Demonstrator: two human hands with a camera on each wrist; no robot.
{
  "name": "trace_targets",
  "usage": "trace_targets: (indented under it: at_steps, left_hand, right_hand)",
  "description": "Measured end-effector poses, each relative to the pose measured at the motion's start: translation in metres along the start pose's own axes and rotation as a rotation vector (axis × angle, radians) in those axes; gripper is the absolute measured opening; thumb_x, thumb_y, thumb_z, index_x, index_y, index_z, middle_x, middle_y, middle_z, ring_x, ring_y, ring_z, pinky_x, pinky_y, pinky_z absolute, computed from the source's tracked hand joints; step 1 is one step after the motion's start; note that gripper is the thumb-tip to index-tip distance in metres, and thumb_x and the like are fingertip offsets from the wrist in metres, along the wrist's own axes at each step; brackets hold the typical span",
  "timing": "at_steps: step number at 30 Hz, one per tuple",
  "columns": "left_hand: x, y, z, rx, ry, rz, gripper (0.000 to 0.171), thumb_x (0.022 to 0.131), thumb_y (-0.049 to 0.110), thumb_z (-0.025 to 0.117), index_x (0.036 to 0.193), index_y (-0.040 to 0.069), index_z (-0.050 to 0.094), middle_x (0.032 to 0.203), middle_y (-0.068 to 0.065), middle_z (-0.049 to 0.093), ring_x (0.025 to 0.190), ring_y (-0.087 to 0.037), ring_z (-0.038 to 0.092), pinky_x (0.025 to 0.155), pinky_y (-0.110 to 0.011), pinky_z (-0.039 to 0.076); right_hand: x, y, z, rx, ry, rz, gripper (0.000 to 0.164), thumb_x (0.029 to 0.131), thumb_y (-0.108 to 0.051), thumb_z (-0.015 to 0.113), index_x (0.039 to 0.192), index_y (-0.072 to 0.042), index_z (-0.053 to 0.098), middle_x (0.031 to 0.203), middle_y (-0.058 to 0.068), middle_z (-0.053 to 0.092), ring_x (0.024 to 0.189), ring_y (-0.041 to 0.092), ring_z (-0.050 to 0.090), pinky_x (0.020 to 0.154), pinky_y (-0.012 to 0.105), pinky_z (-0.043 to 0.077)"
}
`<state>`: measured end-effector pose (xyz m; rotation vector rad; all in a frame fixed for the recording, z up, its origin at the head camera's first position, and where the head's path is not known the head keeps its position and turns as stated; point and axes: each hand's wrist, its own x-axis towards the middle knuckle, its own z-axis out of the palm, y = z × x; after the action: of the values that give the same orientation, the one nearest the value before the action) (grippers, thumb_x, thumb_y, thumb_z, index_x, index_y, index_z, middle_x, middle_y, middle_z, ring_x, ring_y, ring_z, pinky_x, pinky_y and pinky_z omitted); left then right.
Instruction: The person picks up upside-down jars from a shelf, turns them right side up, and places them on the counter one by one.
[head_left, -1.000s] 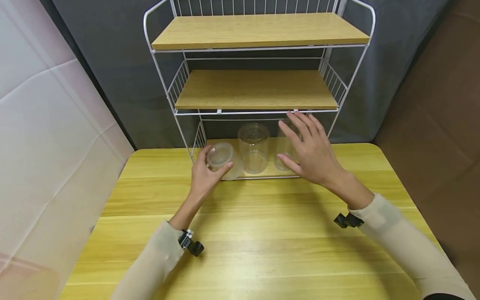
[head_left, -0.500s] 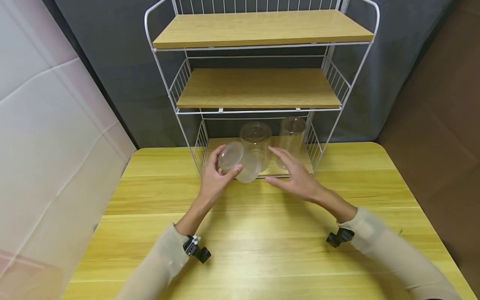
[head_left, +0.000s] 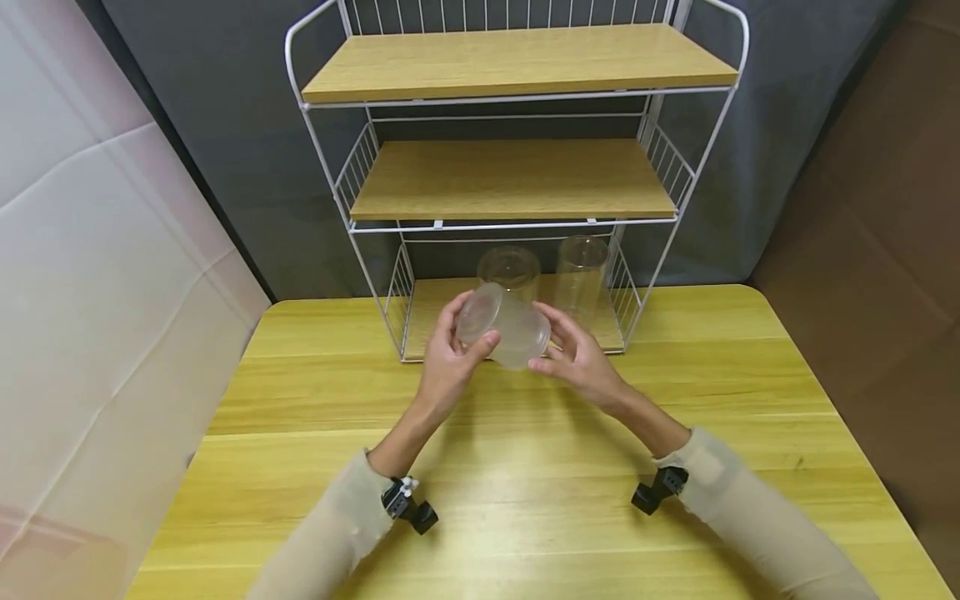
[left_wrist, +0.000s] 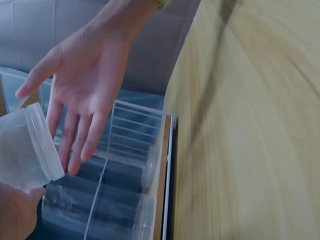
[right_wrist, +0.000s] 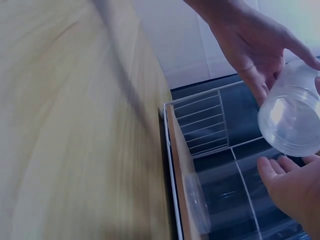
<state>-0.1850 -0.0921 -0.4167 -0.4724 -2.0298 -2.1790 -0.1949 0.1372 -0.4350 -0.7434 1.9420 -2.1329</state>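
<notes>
Tilted in front of the lowest shelf is a frosted, see-through jar point(head_left: 517, 332). My left hand point(head_left: 452, 354) grips it, thumb on the near side and fingers round the far side. A wide banded end of the jar point(left_wrist: 42, 145) faces right in the head view. At that end is my right hand point(head_left: 581, 362), with thumb and fingers spread around it. The left wrist view shows the right palm point(left_wrist: 90, 75) turned toward the jar, fingers nearly straight. Behind, two clear jars stand on the lowest shelf: a wide jar point(head_left: 510, 265) and a slimmer jar point(head_left: 581, 279).
A white wire rack with a wooden top shelf point(head_left: 517, 62), a middle shelf point(head_left: 513, 179) and a lowest shelf point(head_left: 431, 304) stands at the back of the yellow wood table point(head_left: 525, 500). A white sheet point(head_left: 112, 292) hangs left, a brown panel point(head_left: 862, 250) right.
My left hand has brought the frosted jar rightward off the shelf's left part, turning it sideways. My right hand has come down and left from the slim jar to the frosted jar's end.
</notes>
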Motion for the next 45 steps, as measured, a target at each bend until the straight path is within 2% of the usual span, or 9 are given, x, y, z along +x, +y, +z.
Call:
trace_targets:
  at_steps: [5,10,18,23,29,33,37,42,45]
  left_hand:
    - [-0.003,-0.003,0.007,-0.025,-0.031,0.013,0.073,0.096,0.013,0.069,0.159,0.001,0.035,0.150,-0.022,0.049,0.132,-0.032,0.056,0.102,-0.029,0.057]
    - [-0.006,-0.006,0.009,-0.004,-0.053,0.000,0.077,0.095,0.021,0.071,0.160,0.002,0.034,0.150,-0.023,0.048,0.133,-0.034,0.056,0.104,-0.029,0.056]
    - [-0.010,-0.007,0.008,-0.054,-0.140,-0.049,0.083,0.095,0.014,0.072,0.164,0.001,0.028,0.159,-0.023,0.041,0.141,-0.038,0.051,0.105,-0.032,0.056]
    - [-0.012,-0.010,0.004,0.026,-0.213,-0.045,0.083,0.096,0.010,0.076,0.165,0.002,0.030,0.165,-0.017,0.038,0.149,-0.033,0.045,0.114,-0.032,0.048]
    - [-0.017,-0.014,-0.003,0.160,-0.271,-0.004,0.078,0.096,0.006,0.076,0.162,0.003,0.036,0.160,-0.019,0.046,0.148,-0.031,0.047,0.119,-0.033,0.043]
    - [-0.019,-0.013,-0.014,0.406,-0.293,0.062,0.078,0.097,0.022,0.078,0.163,0.009,0.038,0.160,-0.013,0.048,0.146,-0.029,0.049,0.121,-0.043,0.042]
    - [-0.015,-0.006,-0.028,0.671,-0.303,0.211,0.084,0.094,0.031,0.081,0.163,0.010,0.037,0.162,-0.014,0.045,0.148,-0.034,0.046,0.121,-0.053,0.039]
    - [0.000,0.008,-0.045,0.807,-0.274,0.469,0.086,0.091,0.028,0.083,0.159,0.000,0.039,0.158,-0.022,0.047,0.145,-0.039,0.048,0.120,-0.055,0.041]
    - [0.012,0.020,-0.053,0.868,-0.236,0.618,0.083,0.094,0.034,0.080,0.158,-0.003,0.041,0.156,-0.024,0.049,0.145,-0.039,0.048,0.123,-0.055,0.036]
  right_hand:
    - [-0.003,0.001,0.003,0.028,0.071,0.027,0.086,0.090,-0.003,0.073,0.164,0.000,0.030,0.159,0.031,0.041,0.143,0.042,0.049,0.106,0.032,0.055]
    - [-0.005,0.003,0.002,0.062,0.110,0.010,0.081,0.087,0.004,0.069,0.160,0.006,0.035,0.150,0.032,0.046,0.128,0.024,0.061,0.101,0.032,0.058]
    - [-0.010,-0.001,-0.010,0.113,0.085,-0.036,0.083,0.086,0.008,0.070,0.159,0.010,0.031,0.144,0.013,0.051,0.124,0.017,0.060,0.094,0.028,0.060]
    - [-0.014,-0.009,-0.023,0.126,0.068,-0.076,0.083,0.086,0.011,0.072,0.157,0.015,0.030,0.140,0.004,0.056,0.124,0.016,0.061,0.091,0.026,0.061]
    - [-0.018,-0.021,-0.045,0.047,0.076,-0.101,0.075,0.086,0.014,0.069,0.154,0.017,0.036,0.142,0.000,0.058,0.124,0.014,0.061,0.089,0.022,0.060]
    - [-0.022,-0.034,-0.059,-0.087,0.076,-0.081,0.073,0.086,0.016,0.070,0.152,0.017,0.041,0.144,0.003,0.058,0.127,0.013,0.060,0.100,0.024,0.056]
    - [-0.026,-0.044,-0.074,-0.298,0.059,-0.073,0.072,0.084,0.014,0.079,0.150,0.011,0.050,0.149,0.016,0.056,0.128,0.014,0.058,0.106,0.020,0.051]
    - [-0.031,-0.049,-0.091,-0.633,0.035,-0.090,0.072,0.080,0.000,0.090,0.146,0.000,0.061,0.148,0.020,0.057,0.124,0.025,0.060,0.104,0.015,0.049]
    - [-0.033,-0.049,-0.099,-0.807,0.016,-0.117,0.074,0.077,-0.010,0.095,0.143,-0.003,0.064,0.144,0.018,0.061,0.121,0.032,0.062,0.101,0.027,0.055]
